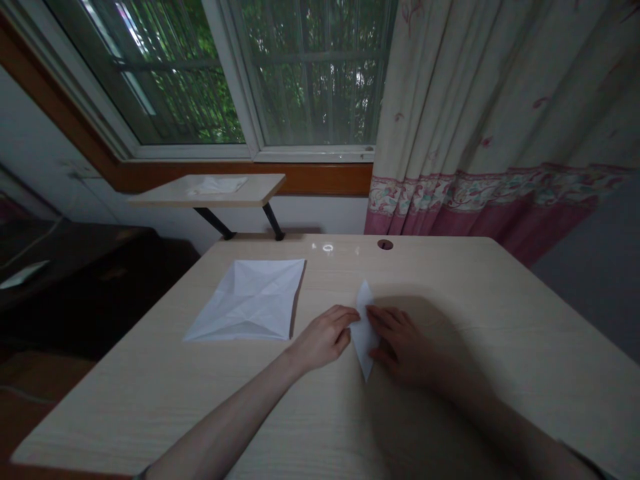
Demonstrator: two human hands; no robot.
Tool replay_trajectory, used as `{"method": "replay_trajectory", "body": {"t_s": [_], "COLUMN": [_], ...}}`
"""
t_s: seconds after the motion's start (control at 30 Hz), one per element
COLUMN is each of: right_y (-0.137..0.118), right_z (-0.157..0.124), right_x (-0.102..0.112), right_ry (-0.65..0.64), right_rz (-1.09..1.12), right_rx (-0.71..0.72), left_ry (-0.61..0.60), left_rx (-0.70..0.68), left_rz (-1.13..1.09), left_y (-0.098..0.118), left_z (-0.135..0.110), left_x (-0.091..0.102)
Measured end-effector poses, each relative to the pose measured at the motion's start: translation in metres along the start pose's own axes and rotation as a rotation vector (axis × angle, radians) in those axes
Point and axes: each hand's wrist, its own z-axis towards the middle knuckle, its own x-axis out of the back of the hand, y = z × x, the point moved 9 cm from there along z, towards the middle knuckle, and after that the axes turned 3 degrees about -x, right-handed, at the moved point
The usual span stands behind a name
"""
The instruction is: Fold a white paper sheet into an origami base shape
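A narrow, pointed piece of folded white paper [367, 333] lies on the desk, its long tips aimed toward and away from me. At its left edge is my left hand [327, 337], the fingers curled and closed on the paper, with the thumb tucked below them. Against the right edge rests my right hand [407, 343]. Its fingers and thumb are apart, and their tips touch the paper. Farther left lies a white sheet of paper [257, 300], opened out and crossed by creases, and neither hand touches it.
The pale wooden desk [240, 407] has a round cable hole [385, 245] near its back edge. A raised shelf [170, 191] on black legs stands at the back left, bearing crumpled white paper [220, 185]. Behind are a window [310, 80] and a patterned curtain [450, 133].
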Motion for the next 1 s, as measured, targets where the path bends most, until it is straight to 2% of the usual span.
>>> {"method": "replay_trajectory", "body": {"t_s": [0.3, 0.47, 1.0], "right_y": [0.002, 0.007, 0.013], "right_z": [0.002, 0.007, 0.010], "right_x": [-0.003, -0.002, 0.007], "right_ry": [-0.061, -0.100, -0.007], "right_rz": [0.016, 0.025, 0.133], "right_rx": [0.004, 0.012, 0.066], "left_ry": [-0.039, -0.018, 0.002], "left_rx": [0.032, 0.016, -0.003], "left_rz": [-0.026, -0.036, -0.078], "left_y": [0.005, 0.006, 0.007], "left_z": [0.002, 0.002, 0.003], "left_x": [0.000, 0.000, 0.004]}}
